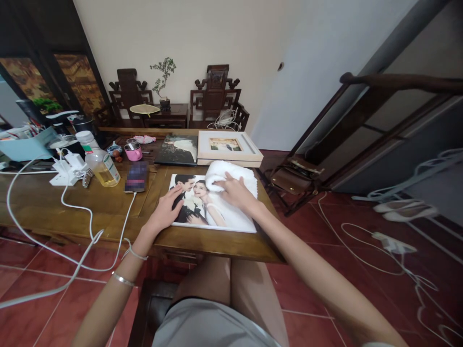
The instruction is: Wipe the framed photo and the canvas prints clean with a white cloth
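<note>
A large wedding photo print [202, 212] lies flat near the front edge of the wooden table [54, 207]. My left hand [164, 212] rests flat on its left edge, fingers stretched out. My right hand [235, 192] presses a white folded towel [227, 171] onto the upper right part of the print, fingers curled over the cloth.
Behind the print lie a dark photo album [178, 149] and a white framed picture box [227, 147]. A phone [136, 177] on a white cable, a bottle of yellow liquid [101, 166], a pink cup [133, 151] and a power strip [67, 168] sit to the left. Cables trail over the red tile floor.
</note>
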`<state>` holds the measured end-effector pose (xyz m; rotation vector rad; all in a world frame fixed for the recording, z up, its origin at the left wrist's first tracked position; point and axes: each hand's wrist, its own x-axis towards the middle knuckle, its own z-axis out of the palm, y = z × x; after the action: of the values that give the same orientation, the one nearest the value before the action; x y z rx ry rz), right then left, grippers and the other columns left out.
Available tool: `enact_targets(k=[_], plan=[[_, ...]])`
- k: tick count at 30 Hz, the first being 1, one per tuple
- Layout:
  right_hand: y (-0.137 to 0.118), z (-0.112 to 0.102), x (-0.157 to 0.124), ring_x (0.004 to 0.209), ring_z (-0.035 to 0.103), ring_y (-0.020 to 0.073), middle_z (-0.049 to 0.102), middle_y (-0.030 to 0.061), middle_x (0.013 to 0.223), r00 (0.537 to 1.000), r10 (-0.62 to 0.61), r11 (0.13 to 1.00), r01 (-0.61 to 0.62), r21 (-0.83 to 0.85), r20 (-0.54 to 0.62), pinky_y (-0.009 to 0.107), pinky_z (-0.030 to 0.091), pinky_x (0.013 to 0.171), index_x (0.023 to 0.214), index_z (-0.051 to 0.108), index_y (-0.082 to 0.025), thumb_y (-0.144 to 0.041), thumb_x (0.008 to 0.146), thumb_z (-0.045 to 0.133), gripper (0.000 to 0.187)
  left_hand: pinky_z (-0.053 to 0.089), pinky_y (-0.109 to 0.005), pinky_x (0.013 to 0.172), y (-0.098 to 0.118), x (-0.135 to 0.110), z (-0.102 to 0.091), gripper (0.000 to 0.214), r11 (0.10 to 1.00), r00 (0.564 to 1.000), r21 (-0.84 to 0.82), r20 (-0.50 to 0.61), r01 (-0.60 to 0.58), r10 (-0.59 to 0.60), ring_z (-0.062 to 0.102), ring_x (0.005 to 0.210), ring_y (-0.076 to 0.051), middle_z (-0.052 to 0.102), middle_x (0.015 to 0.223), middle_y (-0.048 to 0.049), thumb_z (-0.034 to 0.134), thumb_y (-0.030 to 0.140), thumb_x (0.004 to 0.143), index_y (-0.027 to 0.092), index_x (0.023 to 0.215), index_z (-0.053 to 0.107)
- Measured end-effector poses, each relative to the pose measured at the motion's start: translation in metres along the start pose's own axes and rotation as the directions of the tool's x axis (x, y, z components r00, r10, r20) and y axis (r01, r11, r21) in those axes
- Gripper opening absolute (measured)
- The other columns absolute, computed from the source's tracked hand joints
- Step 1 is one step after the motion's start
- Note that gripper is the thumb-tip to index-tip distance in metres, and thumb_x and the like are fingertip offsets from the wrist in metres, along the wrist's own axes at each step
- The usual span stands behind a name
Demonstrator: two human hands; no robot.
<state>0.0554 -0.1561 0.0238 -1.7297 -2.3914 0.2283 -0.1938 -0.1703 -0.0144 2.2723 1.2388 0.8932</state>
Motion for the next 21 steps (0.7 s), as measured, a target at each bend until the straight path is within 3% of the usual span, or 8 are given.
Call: enact_targets(k=[3, 6, 10, 14, 17, 21], plan=[[-0.021, 0.002, 0.009, 0.138, 0.022, 0.0401, 0.045, 0.0111, 0.143, 0.998, -0.061, 0.998, 0.061, -0.01, -0.007, 0.078, 0.021, 0.096, 0.124, 0.06, -0.018, -0.002, 0.075, 0.043, 0.055, 0.028, -0.041, 0.114, 0.004, 0.0, -0.003, 0.043, 0.997, 0.997, -0.069, -0.074, -0.036, 0.031, 0.041, 0.134, -0.022, 0.048, 0.142, -0.0105, 0.042, 0.036, 0.094, 0.016, 0.131, 0.053], [-0.05, 0.006, 0.001, 0.139, 0.017, 0.0385, 0.037, 0.0069, 0.149, 0.977, -0.213, 0.977, 0.213, -0.01, 0.03, 0.076, 0.019, 0.099, 0.123, 0.061, -0.021, -0.002, 0.074, 0.046, 0.055, 0.028, -0.038, 0.114, 0.008, 0.0, -0.006, 0.045, 0.983, 0.978, -0.175, -0.206, -0.051, 0.014, 0.041, 0.134, -0.02, 0.049, 0.141, -0.0095, 0.034, 0.04, 0.097, 0.016, 0.13, 0.054], [-0.075, 0.007, -0.027, 0.142, 0.013, 0.0352, 0.036, 0.0033, 0.15, 0.88, -0.455, 0.89, 0.455, 0.032, 0.133, 0.072, 0.013, 0.104, 0.117, 0.064, -0.023, 0.001, 0.069, 0.045, 0.058, 0.027, -0.038, 0.115, 0.008, 0.0, -0.007, 0.05, 0.969, 0.959, -0.244, -0.283, -0.047, -0.025, 0.041, 0.134, -0.021, 0.048, 0.142, -0.0105, 0.028, 0.041, 0.098, 0.013, 0.13, 0.054], [-0.07, -0.001, -0.063, 0.143, 0.012, 0.0281, 0.041, -0.0002, 0.147, 0.783, -0.601, 0.799, 0.584, 0.145, 0.16, 0.064, 0.007, 0.111, 0.11, 0.067, -0.023, 0.003, 0.059, 0.042, 0.062, 0.03, -0.04, 0.114, 0.008, 0.0, -0.005, 0.051, 0.977, 0.958, -0.209, -0.285, -0.031, -0.031, 0.043, 0.132, -0.021, 0.05, 0.14, -0.0114, 0.024, 0.04, 0.099, 0.012, 0.13, 0.054], [-0.053, -0.009, -0.089, 0.143, 0.014, 0.0236, 0.042, -0.0009, 0.146, 0.8, -0.578, 0.812, 0.548, 0.2, 0.16, 0.058, 0.005, 0.114, 0.105, 0.068, -0.023, 0.005, 0.055, 0.038, 0.064, 0.032, -0.039, 0.113, 0.007, 0.0, -0.003, 0.048, 0.992, 0.975, -0.124, -0.221, -0.019, -0.009, 0.045, 0.131, -0.021, 0.052, 0.138, -0.0125, 0.029, 0.039, 0.098, 0.012, 0.128, 0.055], [-0.024, -0.013, -0.102, 0.143, 0.013, 0.0243, 0.04, 0.0022, 0.147, 0.895, -0.422, 0.902, 0.399, 0.163, 0.146, 0.058, 0.009, 0.114, 0.107, 0.067, -0.021, 0.005, 0.055, 0.036, 0.066, 0.029, -0.042, 0.114, 0.004, -0.001, -0.001, 0.043, 0.999, 0.998, 0.004, -0.053, -0.033, 0.033, 0.04, 0.135, -0.022, 0.047, 0.143, -0.0101, 0.04, 0.035, 0.095, 0.017, 0.131, 0.052]])
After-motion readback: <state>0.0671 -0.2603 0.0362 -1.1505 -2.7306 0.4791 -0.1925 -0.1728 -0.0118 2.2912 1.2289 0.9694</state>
